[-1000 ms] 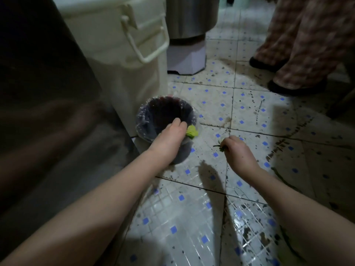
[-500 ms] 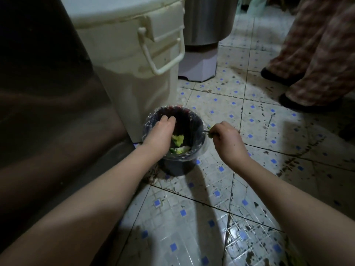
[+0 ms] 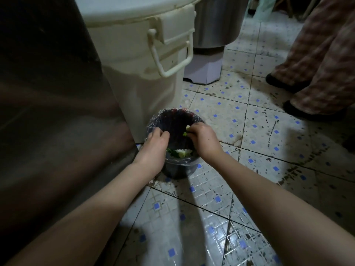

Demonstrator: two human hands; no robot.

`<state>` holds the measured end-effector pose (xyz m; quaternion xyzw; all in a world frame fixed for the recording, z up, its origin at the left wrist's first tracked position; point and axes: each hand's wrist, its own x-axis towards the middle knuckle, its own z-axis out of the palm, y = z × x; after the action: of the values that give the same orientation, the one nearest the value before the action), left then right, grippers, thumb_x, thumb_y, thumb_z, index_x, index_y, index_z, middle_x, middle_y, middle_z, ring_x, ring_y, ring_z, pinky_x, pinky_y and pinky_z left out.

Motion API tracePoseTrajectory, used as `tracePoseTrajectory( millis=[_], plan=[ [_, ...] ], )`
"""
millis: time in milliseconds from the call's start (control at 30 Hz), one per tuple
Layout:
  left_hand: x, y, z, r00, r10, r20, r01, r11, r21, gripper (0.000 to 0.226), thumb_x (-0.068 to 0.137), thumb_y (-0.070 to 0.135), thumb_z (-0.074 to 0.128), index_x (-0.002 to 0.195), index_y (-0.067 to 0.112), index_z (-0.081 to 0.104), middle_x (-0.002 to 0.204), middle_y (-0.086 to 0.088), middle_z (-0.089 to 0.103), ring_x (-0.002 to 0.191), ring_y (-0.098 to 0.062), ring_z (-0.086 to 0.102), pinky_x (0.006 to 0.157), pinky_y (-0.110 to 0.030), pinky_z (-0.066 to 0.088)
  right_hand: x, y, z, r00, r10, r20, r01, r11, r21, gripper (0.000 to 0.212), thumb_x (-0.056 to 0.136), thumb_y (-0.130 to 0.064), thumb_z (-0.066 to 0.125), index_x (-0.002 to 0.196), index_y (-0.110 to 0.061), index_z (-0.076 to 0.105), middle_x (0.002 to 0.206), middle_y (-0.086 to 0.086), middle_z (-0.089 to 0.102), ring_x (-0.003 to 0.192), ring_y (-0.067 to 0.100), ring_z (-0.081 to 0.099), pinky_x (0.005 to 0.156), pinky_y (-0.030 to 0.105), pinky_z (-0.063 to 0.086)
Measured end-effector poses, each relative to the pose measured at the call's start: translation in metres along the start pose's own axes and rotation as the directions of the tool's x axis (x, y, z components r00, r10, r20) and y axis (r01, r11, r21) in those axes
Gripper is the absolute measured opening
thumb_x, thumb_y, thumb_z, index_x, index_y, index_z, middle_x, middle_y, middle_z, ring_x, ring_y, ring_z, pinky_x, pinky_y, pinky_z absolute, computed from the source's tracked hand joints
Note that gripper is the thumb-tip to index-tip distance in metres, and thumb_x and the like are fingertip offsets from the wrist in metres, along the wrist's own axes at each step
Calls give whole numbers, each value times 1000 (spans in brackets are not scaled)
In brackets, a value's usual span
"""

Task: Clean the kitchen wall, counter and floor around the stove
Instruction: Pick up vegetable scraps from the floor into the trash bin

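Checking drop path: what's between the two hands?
Head view: between left hand and right hand, only the open mouth of the bin, scraps at its bottom. Right hand pinches a green scrap.

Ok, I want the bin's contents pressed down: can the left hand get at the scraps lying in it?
Probably yes. The left hand is at the rim of the open bin, and the scraps lie just below it, uncovered. The right hand, pinching a green bit over the opening, crowds it slightly.

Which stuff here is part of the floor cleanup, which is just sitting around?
In use: small lined bin, vegetable scraps pinched in right hand, left hand at its rim, stained floor tiles.
Just around: white lidded tub, steel drum, bystander's legs.
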<state>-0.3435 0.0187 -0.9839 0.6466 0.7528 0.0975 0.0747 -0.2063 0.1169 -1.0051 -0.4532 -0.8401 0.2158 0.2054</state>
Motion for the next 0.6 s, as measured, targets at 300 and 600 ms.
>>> tracePoseTrajectory(
  millis=[300,600],
  plan=[
    [-15,-6,4,1000,-13,27,13,1000,16,35,89,-8,48,121,7,47,129,-16,40,119,-33,43,92,-37,46,-17,4,2,999,38,6,-38,996,-78,29,92,-17,57,120,-16,62,121,4,62,109,22,57,87,35,47],
    [-19,31,0,995,98,22,-100,991,90,39,89,-2,51,125,11,46,119,-8,45,108,-27,49,86,-37,46,-54,27,-29,998,53,-31,-57,981,-185,22,92,-18,54,111,-19,65,109,4,62,97,24,58,76,36,50]
  ],
)
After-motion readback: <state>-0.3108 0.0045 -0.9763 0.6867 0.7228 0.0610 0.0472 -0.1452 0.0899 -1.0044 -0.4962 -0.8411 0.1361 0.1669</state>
